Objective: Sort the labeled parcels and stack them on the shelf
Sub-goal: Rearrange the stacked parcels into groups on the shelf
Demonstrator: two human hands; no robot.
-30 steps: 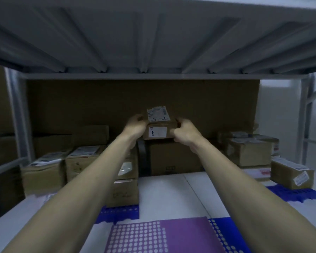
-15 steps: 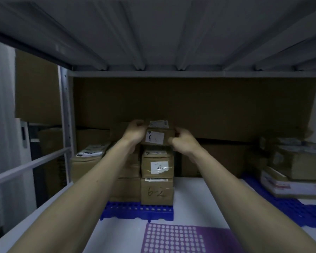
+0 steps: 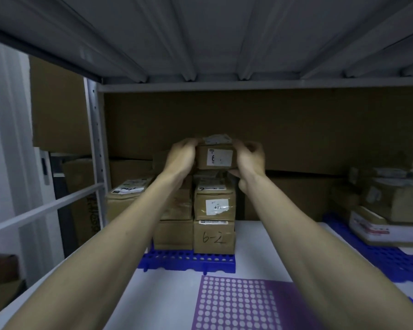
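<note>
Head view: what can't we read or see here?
- Held parcel: label shows "6", the rest is too faint.
- Its side faces: covered by left hand and right hand.
- Left stack: mostly behind the left forearm.
- Right parcels: cut by the frame edge, labels blurred.

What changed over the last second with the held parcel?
Both hands, left hand and right hand, carried the small parcel leftward to just above the stack on the 6-2 box. Grip unchanged; the stack and blue pallet stayed put.

Both arms outstretched, left grip (image 3: 181,156) and right grip (image 3: 249,158) curled.
</note>
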